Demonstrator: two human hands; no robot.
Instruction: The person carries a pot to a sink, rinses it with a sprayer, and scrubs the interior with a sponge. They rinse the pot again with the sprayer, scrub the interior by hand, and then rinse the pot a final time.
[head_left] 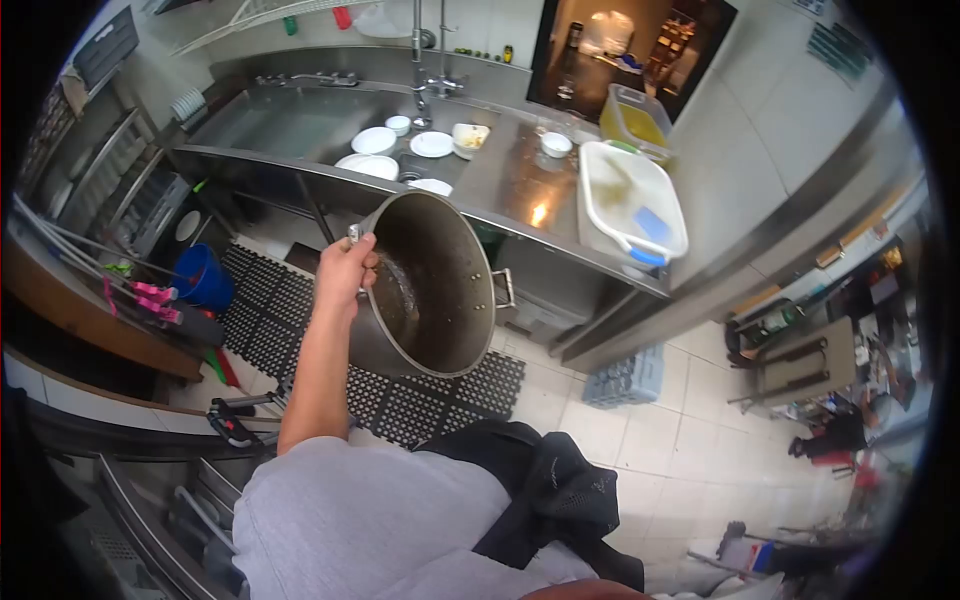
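My left hand (pixel 345 268) is closed around the near-left handle of a large metal stockpot (pixel 365 335). The pot hangs tilted in front of the sink counter, its mouth turned towards me, and its dark inside has a wet, shiny patch. A second handle (pixel 503 288) sticks out on its right side, with no hand on it. My right hand is out of view. Beyond the pot, white plates (pixel 374 141) and a bowl with food scraps (pixel 470 138) lie in the steel sink (pixel 300 155).
On the counter's right stand a white tub (pixel 590 205) with a blue sponge and a clear container (pixel 636 118). A faucet (pixel 420 70) rises behind the sink. Below are a black rubber mat (pixel 400 405), a blue bucket (pixel 203 277) and a grey crate (pixel 625 380). Another person (pixel 845 430) is at far right.
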